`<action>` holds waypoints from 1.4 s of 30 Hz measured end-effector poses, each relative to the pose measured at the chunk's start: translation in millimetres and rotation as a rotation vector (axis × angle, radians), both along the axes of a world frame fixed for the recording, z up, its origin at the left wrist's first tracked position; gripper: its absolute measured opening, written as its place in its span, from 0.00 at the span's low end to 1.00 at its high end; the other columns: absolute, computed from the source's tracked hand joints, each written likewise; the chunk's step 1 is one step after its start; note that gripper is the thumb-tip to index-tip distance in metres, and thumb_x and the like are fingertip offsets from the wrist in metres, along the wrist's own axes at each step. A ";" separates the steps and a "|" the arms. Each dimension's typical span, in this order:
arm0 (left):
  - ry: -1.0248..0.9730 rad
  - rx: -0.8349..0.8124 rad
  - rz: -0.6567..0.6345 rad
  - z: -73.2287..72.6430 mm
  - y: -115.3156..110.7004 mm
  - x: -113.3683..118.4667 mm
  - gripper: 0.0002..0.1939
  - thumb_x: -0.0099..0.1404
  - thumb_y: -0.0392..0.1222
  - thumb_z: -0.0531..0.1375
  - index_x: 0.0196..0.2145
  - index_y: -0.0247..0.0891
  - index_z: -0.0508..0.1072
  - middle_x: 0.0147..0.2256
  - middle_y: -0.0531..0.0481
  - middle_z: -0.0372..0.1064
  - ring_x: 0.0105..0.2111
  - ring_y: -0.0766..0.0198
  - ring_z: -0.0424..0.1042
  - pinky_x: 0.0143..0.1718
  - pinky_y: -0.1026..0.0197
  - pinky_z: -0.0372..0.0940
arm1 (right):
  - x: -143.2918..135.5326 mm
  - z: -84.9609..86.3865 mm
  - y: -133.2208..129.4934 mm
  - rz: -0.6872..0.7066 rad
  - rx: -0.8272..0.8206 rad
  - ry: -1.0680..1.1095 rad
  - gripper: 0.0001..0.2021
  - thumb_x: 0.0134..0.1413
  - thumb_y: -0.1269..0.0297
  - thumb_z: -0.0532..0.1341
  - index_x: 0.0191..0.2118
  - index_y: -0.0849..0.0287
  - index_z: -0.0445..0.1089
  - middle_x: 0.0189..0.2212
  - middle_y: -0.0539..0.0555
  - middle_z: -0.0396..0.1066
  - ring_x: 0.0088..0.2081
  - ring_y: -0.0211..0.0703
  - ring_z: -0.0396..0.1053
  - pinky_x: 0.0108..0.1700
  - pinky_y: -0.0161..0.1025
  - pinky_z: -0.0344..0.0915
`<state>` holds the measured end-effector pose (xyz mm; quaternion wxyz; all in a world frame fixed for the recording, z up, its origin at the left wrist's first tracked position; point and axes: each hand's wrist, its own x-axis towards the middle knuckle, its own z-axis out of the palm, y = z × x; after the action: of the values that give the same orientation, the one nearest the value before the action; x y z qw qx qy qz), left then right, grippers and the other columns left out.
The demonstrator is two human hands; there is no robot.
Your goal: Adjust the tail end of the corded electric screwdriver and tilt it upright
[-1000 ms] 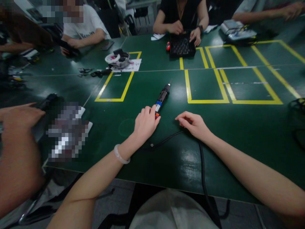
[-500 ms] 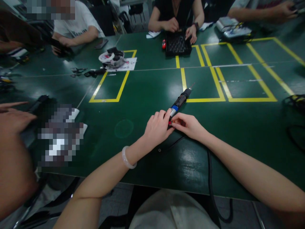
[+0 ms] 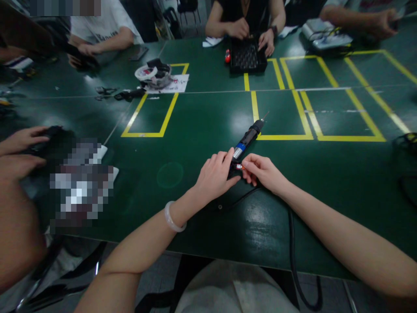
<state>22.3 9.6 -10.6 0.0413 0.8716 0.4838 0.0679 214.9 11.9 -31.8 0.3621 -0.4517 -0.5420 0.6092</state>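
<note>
An electric screwdriver (image 3: 248, 138), black with a silver section, a blue band and a thin bit, lies slanted on the green table, its bit pointing away to the right. My left hand (image 3: 215, 172) is closed around its near end, fingers curled over the top and covering that part. Close against it, my right hand (image 3: 260, 170) pinches a small red-and-white piece (image 3: 239, 166) between thumb and fingertips, beside a dark part under my left fingers. What the piece is exactly is too small to tell. A black cord (image 3: 249, 194) runs beneath my right wrist.
Yellow tape (image 3: 286, 137) marks rectangles on the table. Opposite, a person's hands work at a black tray (image 3: 248, 61) beside a small red object (image 3: 227, 55). A round white container (image 3: 153, 74) sits on paper. To my left is another person's hand (image 3: 22, 140). A thick cable (image 3: 292, 243) hangs over the front edge.
My right hand has shifted slightly right, away from my left fingers, and more of the red-and-white piece shows. My left hand keeps its hold. The view has tilted a little.
</note>
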 end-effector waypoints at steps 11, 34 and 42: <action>-0.010 -0.034 0.003 1.1 0.2 -0.4 0.39 0.68 0.53 0.61 0.69 0.34 0.52 0.55 0.36 0.65 0.51 0.47 0.68 0.49 0.50 0.66 | 2.6 0.3 -8.5 0.144 0.596 -0.357 0.04 0.66 0.63 0.59 0.41 0.56 0.69 0.36 0.54 0.71 0.34 0.41 0.69 0.36 0.38 0.68; 0.033 -0.019 0.020 3.2 -2.6 1.4 0.42 0.69 0.59 0.61 0.69 0.29 0.53 0.56 0.36 0.64 0.51 0.48 0.68 0.49 0.51 0.66 | 17.6 -1.3 -7.6 0.237 1.115 -0.695 0.12 0.69 0.68 0.56 0.48 0.59 0.77 0.42 0.60 0.75 0.41 0.47 0.72 0.40 0.41 0.70; -0.004 -0.045 0.050 1.3 -2.7 5.9 0.35 0.73 0.50 0.57 0.70 0.29 0.52 0.58 0.34 0.62 0.54 0.48 0.66 0.52 0.50 0.65 | 17.5 -1.3 -4.2 0.119 0.794 -0.453 0.13 0.65 0.71 0.55 0.48 0.58 0.76 0.39 0.56 0.74 0.34 0.40 0.71 0.39 0.39 0.69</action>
<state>28.2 6.9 -9.4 0.0604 0.8580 0.5066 0.0595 232.4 7.8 -33.2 0.3439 -0.3680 -0.8238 0.2603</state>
